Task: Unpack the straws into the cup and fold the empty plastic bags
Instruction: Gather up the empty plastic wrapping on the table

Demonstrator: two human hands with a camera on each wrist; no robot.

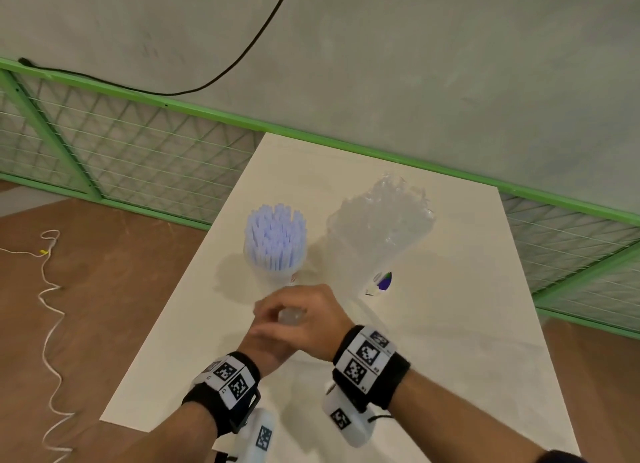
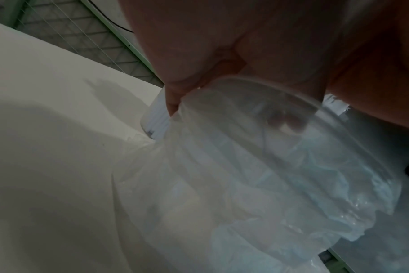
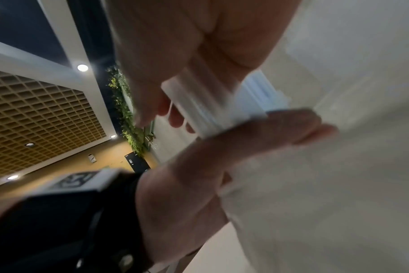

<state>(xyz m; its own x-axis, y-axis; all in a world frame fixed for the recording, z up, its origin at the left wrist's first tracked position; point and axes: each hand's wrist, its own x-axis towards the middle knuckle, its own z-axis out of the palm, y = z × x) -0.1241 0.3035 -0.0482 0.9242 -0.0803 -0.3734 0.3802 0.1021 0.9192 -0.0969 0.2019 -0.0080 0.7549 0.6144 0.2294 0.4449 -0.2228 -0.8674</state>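
A clear cup (image 1: 277,272) full of pale blue-white straws (image 1: 275,241) stands left of centre on the white table (image 1: 467,324). Both hands meet just in front of it. My right hand (image 1: 311,306) lies over my left hand (image 1: 263,336), and together they grip a small folded clear plastic bag (image 1: 292,315). In the right wrist view the bag (image 3: 210,105) is a flat folded strip between the right hand's curled fingers (image 3: 152,103) and the left thumb (image 3: 268,133). In the left wrist view the left hand's fingers (image 2: 173,99) pinch clear plastic (image 2: 245,114), with the cup (image 2: 153,118) behind it.
A second clear bag (image 1: 381,227), crumpled and puffed up, lies right of the cup, with a purple label (image 1: 382,282) at its near end. A green mesh fence (image 1: 138,151) runs behind the table. A white cord (image 1: 48,324) trails on the brown floor at the left.
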